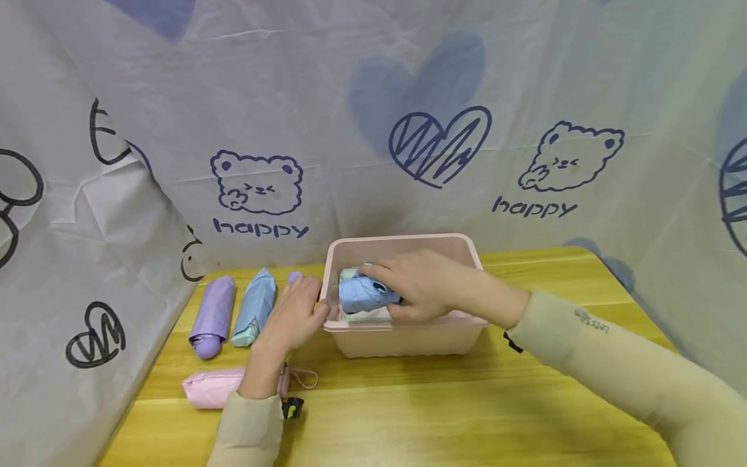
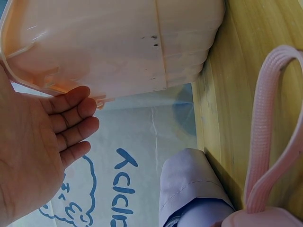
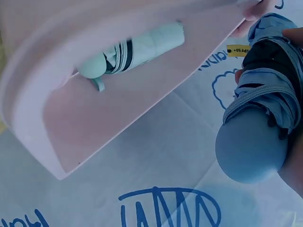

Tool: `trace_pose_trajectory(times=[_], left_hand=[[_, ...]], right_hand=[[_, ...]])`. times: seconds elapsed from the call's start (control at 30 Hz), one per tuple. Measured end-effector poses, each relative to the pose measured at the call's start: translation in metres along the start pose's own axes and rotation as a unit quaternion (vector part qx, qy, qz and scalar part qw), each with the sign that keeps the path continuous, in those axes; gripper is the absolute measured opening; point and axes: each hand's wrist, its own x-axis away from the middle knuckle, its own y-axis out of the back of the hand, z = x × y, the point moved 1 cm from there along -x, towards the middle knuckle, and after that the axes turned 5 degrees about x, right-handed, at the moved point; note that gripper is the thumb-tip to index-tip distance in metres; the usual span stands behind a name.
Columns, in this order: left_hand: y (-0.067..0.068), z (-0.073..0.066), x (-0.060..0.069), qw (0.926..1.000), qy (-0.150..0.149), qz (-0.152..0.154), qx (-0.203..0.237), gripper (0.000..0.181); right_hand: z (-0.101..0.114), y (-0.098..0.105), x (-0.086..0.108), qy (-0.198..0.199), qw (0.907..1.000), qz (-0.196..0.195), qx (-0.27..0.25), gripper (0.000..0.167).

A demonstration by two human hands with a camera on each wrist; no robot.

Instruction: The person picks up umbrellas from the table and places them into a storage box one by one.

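My right hand (image 1: 428,285) grips a compact blue folding umbrella (image 1: 362,293) over the open top of a pale pink plastic bin (image 1: 403,342). The rounded blue handle end (image 3: 251,146) and a wrist cord show in the right wrist view. Inside the bin lies a mint-green folded umbrella (image 3: 154,47). Against the bin's left rim rests my left hand (image 1: 294,314), its fingers (image 2: 73,120) nearly straight along the outside; the thumb is out of sight in the left wrist view. Beneath the left wrist lies a pink umbrella (image 1: 211,388), partly covered by the forearm.
Left of the bin, a purple umbrella (image 1: 213,308) and a light-blue one with a mint handle (image 1: 257,305) lie on the wooden table (image 1: 467,415). Another purple umbrella (image 2: 189,179) is mostly hidden behind the left hand in the head view. A printed cloth (image 1: 350,130) hangs behind.
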Motion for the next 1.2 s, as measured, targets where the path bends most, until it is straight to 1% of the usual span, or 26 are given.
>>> trace_pose_trajectory(times=[0.13,0.27,0.53,0.83,0.97,1.07,1.2], left_hand=[[0.0,0.0,0.0,1.0,0.001,0.001,0.003,0.014],[0.001,0.001,0.001,1.0,0.005,0.0,0.003,0.015],[0.002,0.0,0.001,1.0,0.003,0.003,-0.003,0.015],[0.0,0.0,0.0,0.9999,0.006,0.01,-0.001,0.016],[0.0,0.0,0.0,0.9999,0.007,0.011,-0.001,0.017],[0.0,0.0,0.0,0.9999,0.006,0.01,-0.001,0.016],[0.001,0.0,0.0,1.0,0.003,0.008,0.0,0.015]], right_hand=[[-0.008,-0.004,-0.011,0.004,0.9997,0.011,-0.019,0.065],[-0.015,-0.012,-0.022,0.005,0.9988,0.035,-0.034,0.066],[-0.028,-0.028,-0.047,-0.014,0.995,0.094,-0.03,0.067],[-0.042,-0.046,-0.07,-0.043,0.9868,0.152,-0.037,0.069],[-0.046,-0.055,-0.076,-0.034,0.9838,0.169,-0.049,0.072],[-0.047,-0.061,-0.081,-0.025,0.9809,0.181,-0.067,0.076],[-0.047,-0.068,-0.088,-0.029,0.9754,0.199,-0.091,0.085]])
